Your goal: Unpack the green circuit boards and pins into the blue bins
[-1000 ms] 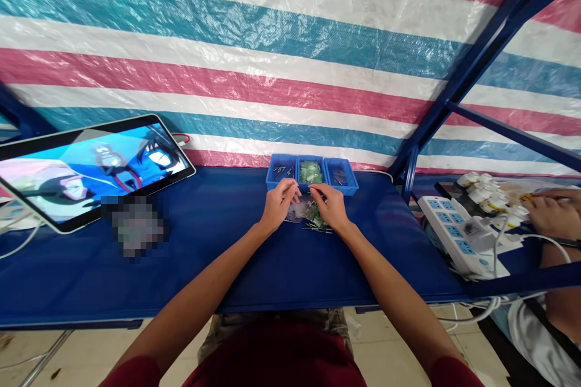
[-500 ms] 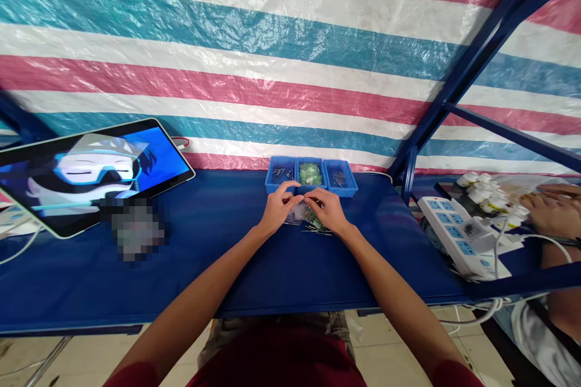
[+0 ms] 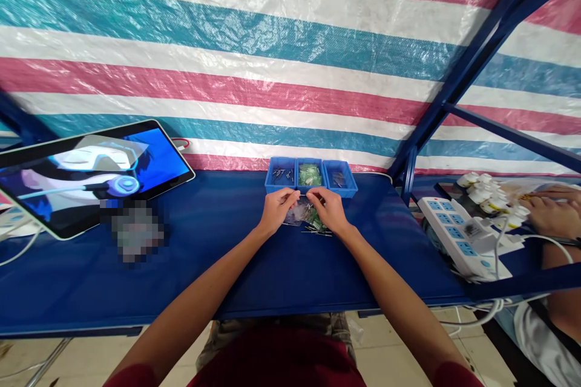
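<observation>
My left hand (image 3: 277,210) and my right hand (image 3: 327,208) face each other in front of three blue bins. Thumb and fingers of each are pinched together, and a thin pale piece (image 3: 303,195) spans the small gap between them. Below the fingers lies a pile of green and dark thin parts (image 3: 316,221), beside a clear plastic bag (image 3: 296,214). Thin dark parts are in the left bin (image 3: 281,184), green pieces in the middle bin (image 3: 311,187) and small dark parts in the right bin (image 3: 341,192).
A tablet (image 3: 97,175) leans at the left, with a blurred patch (image 3: 138,233) near it. At the right are a power strip (image 3: 458,236), white bottles (image 3: 485,193), blue frame bars (image 3: 426,112) and another person's hand (image 3: 551,214).
My left fingers, spread and raised before, have closed into a pinch. The thin piece now shows between both hands, which sit slightly farther apart at the fingertips.
</observation>
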`<state>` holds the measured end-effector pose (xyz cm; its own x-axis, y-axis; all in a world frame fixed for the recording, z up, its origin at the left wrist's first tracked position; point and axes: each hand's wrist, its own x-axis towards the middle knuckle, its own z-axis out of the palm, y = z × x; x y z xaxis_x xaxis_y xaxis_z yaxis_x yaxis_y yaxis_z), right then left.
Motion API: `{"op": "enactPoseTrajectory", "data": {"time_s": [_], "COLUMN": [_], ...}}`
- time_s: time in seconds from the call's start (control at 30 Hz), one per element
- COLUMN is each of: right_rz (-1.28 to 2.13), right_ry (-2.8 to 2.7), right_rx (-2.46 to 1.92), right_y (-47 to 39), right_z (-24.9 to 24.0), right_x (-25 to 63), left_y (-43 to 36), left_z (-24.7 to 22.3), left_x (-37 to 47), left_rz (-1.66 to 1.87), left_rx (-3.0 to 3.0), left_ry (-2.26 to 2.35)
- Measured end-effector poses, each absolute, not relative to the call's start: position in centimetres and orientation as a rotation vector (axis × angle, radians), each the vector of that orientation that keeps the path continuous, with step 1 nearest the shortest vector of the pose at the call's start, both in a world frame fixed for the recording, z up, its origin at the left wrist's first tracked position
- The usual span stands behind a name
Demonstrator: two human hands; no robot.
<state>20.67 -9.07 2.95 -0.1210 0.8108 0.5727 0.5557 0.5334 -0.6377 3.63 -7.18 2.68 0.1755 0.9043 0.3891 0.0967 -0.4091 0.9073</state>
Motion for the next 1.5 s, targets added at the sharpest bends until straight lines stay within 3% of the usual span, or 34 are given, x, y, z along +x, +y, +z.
{"op": "enactPoseTrajectory", "data": {"time_s": [0.7,0.97,1.5], "right_rz": [0.251,0.235,0.352], "right_ry": [-1.795,-1.692,-1.866], "right_rx": [-1.204,-1.198,-1.076], "right_y": [-8.8,-8.9,-9.2], "right_z": [2.4,2.7,2.9], "right_x": [20.5,20.7,20.5], "left_y": [-7.4,-6.6,-7.4], "left_z": [2.2,1.8,2.7], "left_x": [4.0,3.1,3.1], "left_rz": [1.401,1.377,1.275], "left_rx": [1.793,2.227,1.948], "left_ry": [0.974,1.006,1.012]}}
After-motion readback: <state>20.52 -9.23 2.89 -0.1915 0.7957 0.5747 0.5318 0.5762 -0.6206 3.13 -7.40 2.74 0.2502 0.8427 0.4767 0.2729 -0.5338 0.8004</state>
